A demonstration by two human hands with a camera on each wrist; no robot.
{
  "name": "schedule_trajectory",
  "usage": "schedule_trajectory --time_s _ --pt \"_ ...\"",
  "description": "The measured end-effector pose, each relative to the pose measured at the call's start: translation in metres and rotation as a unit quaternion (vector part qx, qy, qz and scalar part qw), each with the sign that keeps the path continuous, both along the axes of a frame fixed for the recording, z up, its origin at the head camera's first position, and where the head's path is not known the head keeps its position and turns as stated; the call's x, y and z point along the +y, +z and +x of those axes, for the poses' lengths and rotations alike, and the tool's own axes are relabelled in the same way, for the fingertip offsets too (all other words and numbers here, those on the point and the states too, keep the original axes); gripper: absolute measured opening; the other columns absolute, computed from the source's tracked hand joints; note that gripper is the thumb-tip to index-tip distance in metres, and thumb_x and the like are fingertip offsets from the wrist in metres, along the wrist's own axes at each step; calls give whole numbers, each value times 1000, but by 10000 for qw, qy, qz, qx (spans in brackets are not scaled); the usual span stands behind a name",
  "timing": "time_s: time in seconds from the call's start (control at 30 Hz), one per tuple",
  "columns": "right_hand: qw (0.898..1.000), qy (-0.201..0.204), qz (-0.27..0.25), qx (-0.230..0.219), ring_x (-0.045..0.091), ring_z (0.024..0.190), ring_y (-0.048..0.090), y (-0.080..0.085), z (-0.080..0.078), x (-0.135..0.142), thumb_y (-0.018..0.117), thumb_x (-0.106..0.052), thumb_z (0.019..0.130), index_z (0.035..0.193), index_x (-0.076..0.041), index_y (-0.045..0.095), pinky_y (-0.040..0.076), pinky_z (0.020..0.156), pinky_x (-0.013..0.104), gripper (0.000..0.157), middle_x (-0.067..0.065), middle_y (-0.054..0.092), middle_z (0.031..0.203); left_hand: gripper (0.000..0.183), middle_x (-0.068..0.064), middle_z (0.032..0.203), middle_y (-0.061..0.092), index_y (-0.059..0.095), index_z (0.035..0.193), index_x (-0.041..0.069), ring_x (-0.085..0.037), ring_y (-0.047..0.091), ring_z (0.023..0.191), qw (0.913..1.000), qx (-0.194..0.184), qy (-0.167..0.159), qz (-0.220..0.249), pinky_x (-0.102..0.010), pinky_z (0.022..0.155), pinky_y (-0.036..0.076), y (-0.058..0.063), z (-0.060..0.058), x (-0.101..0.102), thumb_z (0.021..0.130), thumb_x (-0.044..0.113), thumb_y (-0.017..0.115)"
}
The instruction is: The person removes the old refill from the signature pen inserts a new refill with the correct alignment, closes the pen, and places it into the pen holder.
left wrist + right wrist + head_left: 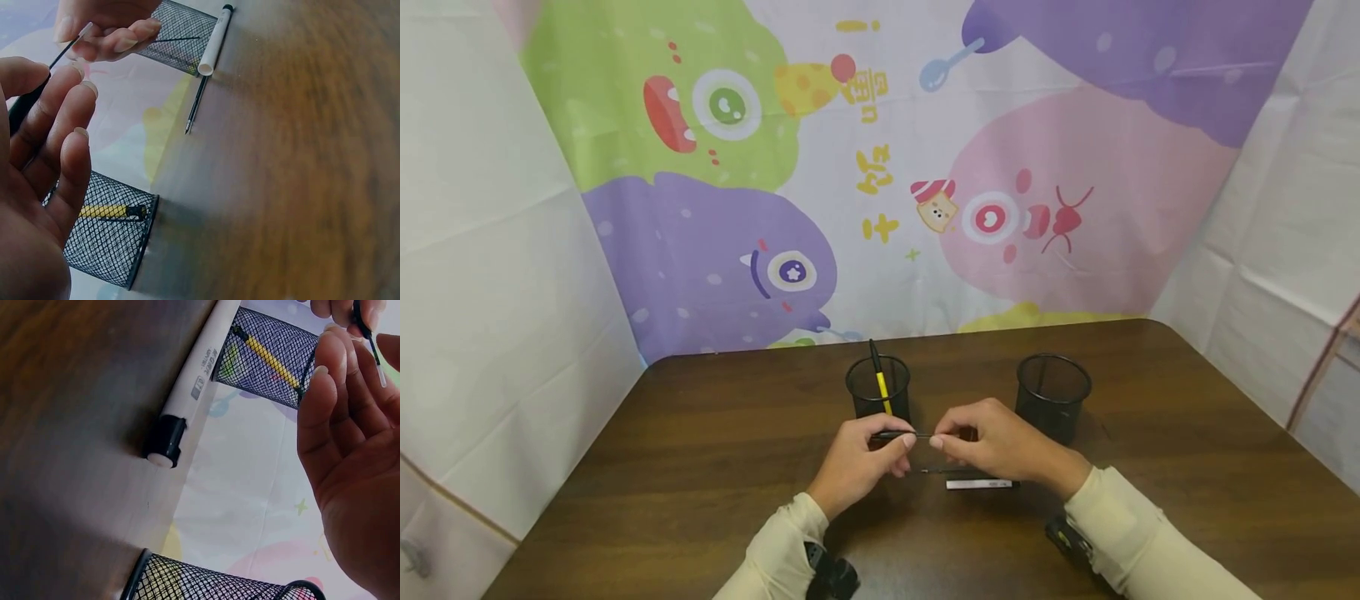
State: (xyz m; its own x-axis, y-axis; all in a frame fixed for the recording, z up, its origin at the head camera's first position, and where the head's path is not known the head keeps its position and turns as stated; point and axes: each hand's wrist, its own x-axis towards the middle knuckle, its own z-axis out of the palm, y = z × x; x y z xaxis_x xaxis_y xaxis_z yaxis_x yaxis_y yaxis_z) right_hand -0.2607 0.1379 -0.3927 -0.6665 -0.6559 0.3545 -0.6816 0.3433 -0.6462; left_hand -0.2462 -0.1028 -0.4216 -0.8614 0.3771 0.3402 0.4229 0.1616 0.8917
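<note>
My brown wood-grain table [662, 467] carries a black mesh cup [863, 406] at 12 o'clock from me and a matching cup [1051, 402] at 1 o'clock. Nearer me, also toward 1, a black-ended white tube [979, 483] lies alongside a thin refill [197, 104].

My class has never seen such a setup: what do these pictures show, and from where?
No machine: just a person's bare left hand and right hand. The wide picture comes from a head-worn camera, the others from each wrist. On the table lie a white tube and a thin refill; behind stand a black cup holding a yellow pen and another mesh cup. The left hand pinches a dark pen part with a rod sticking out; the right hand apparently pinches the rod.
</note>
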Motion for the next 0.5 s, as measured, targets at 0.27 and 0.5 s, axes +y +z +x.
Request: schedule_trajectory --time_s 0.27,0.5 --pt "10000 -22 50 -1 4 61 60 0 0 0 69 -22 97 92 -11 73 53 54 26 12 -10 64 70 24 -4 72 69 70 107 -3 -22 67 62 10000 -46 -31 44 -36 61 60 1 1 -1 97 18 68" --pt "9999 -76 85 -13 4 61 60 1 1 0 70 -21 96 93 -11 74 53 55 26 12 -13 63 71 25 -6 72 68 69 107 -5 -21 67 62 9998 -109 -37 169 -36 61 60 0 -1 -1 97 18 69"
